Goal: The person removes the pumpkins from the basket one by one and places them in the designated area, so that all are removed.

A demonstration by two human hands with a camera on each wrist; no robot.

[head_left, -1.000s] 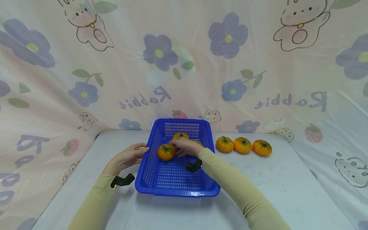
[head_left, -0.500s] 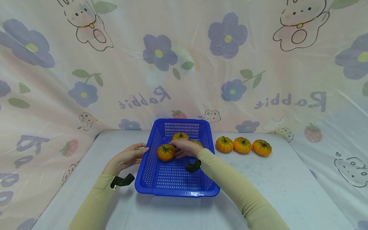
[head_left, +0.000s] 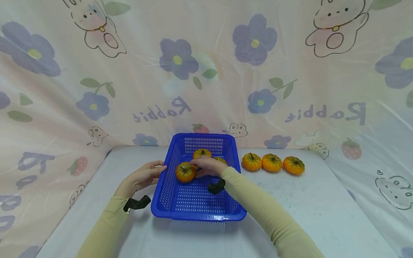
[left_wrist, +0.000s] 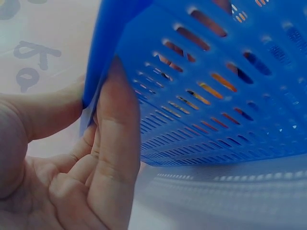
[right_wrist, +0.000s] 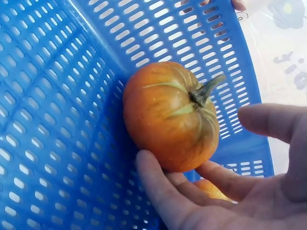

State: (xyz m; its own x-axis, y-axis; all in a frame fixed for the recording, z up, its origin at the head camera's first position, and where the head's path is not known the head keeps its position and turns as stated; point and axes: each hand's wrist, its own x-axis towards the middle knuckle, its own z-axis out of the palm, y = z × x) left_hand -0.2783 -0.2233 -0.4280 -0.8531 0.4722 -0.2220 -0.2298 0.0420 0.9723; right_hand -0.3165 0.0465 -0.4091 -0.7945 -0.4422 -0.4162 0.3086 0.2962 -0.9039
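Observation:
A blue perforated plastic basket [head_left: 198,216] stands on the table, with my left hand [head_left: 144,176] at its left side. In the left wrist view, thumb and fingers [left_wrist: 117,120] pinch the basket's rim. Inside the basket, my right hand [head_left: 208,166] is beside a small orange pumpkin [head_left: 185,172] with green-streaked top. The right wrist view shows the fingertips [right_wrist: 148,163] against this pumpkin's side, while the thumb stays apart from it. Behind the right hand lie a second pumpkin [head_left: 202,153] and a third pumpkin [head_left: 221,159], partly hidden by the hand.
To the right of the basket, a row of three more pumpkins [head_left: 271,163] rests on the white table [head_left: 306,208]. A patterned curtain [head_left: 213,93] with flowers and rabbits hangs behind and along both sides. Each wrist carries a black camera mount [head_left: 137,203].
The pumpkin by my right fingertips has shifted slightly left and toward me, its top tilting a little. My left hand keeps its hold on the rim, and the basket stays in place.

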